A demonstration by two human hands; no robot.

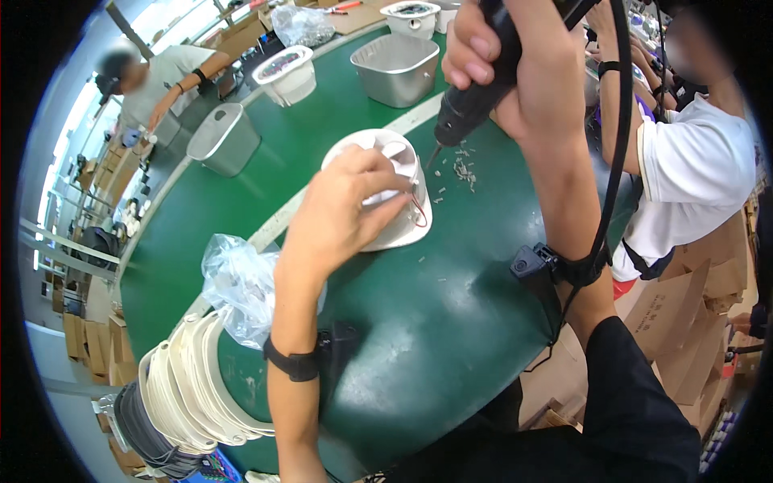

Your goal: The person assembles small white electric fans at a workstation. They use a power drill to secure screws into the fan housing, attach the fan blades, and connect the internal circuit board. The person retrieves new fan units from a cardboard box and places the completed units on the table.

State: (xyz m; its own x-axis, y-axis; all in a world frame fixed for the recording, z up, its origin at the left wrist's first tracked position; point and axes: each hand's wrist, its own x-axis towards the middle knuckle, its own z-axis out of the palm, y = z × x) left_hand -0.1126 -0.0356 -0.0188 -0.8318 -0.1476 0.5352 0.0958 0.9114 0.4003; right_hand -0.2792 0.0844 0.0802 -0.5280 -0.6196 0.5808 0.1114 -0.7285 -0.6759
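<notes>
On the green table sits a white plastic housing (409, 233) with a round, vaned part (394, 149) inside it and a thin red wire (419, 211) at its right side. My left hand (346, 197) rests over it, fingers curled onto the inner part; its fingertips partly hide what they grip. My right hand (519, 109) is closed round a black electric screwdriver (467, 109). Its bit points down at the housing's right edge; whether it touches a screw cannot be made out. Several small loose screws (463, 169) lie just right of the housing.
A clear plastic bag (237, 282) and stacked cream rings (189, 386) lie at the left. Metal bins (394, 72) and white housings (286, 76) stand farther back. A black cable (618, 121) hangs beside my right arm. Other people work at left and right.
</notes>
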